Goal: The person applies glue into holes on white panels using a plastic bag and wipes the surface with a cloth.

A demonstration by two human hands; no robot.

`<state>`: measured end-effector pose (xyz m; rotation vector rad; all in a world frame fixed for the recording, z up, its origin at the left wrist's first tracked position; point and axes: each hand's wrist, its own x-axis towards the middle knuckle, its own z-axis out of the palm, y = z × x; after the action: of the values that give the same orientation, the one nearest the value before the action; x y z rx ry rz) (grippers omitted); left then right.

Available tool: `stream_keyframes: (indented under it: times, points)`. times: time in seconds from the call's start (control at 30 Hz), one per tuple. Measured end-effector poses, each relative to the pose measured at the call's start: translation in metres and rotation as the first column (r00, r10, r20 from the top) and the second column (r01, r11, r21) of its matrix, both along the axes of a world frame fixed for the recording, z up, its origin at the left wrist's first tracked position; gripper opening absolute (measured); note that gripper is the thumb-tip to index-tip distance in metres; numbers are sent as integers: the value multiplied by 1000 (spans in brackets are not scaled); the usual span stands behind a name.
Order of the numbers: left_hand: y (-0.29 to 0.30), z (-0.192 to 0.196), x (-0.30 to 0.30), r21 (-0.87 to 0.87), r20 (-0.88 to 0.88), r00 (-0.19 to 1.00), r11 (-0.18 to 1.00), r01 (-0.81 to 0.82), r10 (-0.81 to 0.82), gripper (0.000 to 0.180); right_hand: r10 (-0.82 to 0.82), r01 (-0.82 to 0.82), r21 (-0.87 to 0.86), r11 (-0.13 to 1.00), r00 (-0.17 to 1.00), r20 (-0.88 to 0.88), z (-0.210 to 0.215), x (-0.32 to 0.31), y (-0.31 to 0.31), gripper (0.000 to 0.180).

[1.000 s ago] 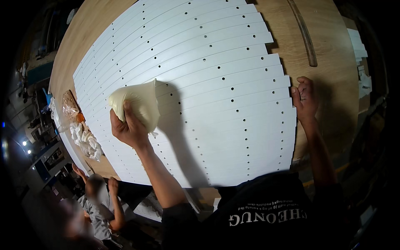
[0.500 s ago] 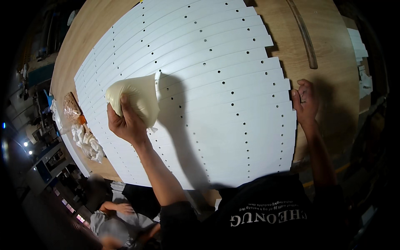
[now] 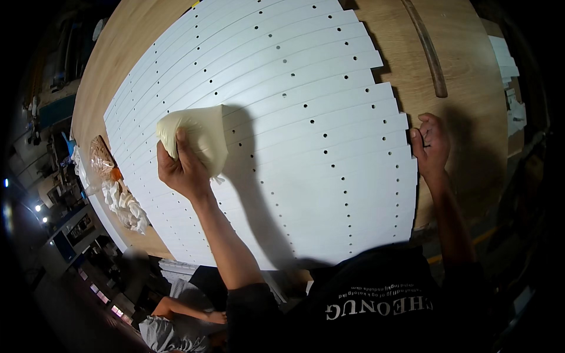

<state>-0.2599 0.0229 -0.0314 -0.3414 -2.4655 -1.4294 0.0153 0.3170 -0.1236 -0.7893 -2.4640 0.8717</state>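
My left hand (image 3: 185, 167) is closed round a smooth, cream-coloured stuffed cloth pad (image 3: 203, 132), thumb on its upper side. It rests on or just over the left part of a spread of overlapping white sheets (image 3: 306, 176); contact is hard to judge. Rows of small dark holes run across the sheets, and their right ends form a stepped edge. Against that edge, my right hand (image 3: 432, 144) has its thumb at the sheets and its fingers curled in, with nothing visible inside them. A strong shadow of the left arm and pad falls on the sheets.
A brown wooden stick (image 3: 429, 50) lies on the wooden table (image 3: 471, 76) at the far right. Crumpled white cloth (image 3: 126, 209) and a clear plastic bag (image 3: 101, 156) lie by the left edge. Another person's arm (image 3: 188, 309) shows at lower left.
My left hand has shifted slightly to the right with the cloth pad still in its grip. My right hand has barely moved. The other person's arm has changed position.
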Motion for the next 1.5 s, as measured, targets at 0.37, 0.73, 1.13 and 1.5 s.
stream_keyframes:
  times: [0.37,0.73,1.13,1.5]
  points:
    - [6,6,-16,3,-39,999,1000,-18,19,20,-5,5,-18,1000,1000,-15,0,0,-1,24]
    - [10,-2,-21,9,-13,1000,1000,4,-4,20,-9,8,-44,999,1000,-23,-2,1,0,26]
    - [15,7,-34,35,-60,998,999,-5,7,20,-20,19,-70,997,1000,-15,-3,3,-1,27]
    - [18,-3,-42,34,-18,1000,999,8,-7,18,-25,24,-76,997,1000,-13,-3,2,0,28]
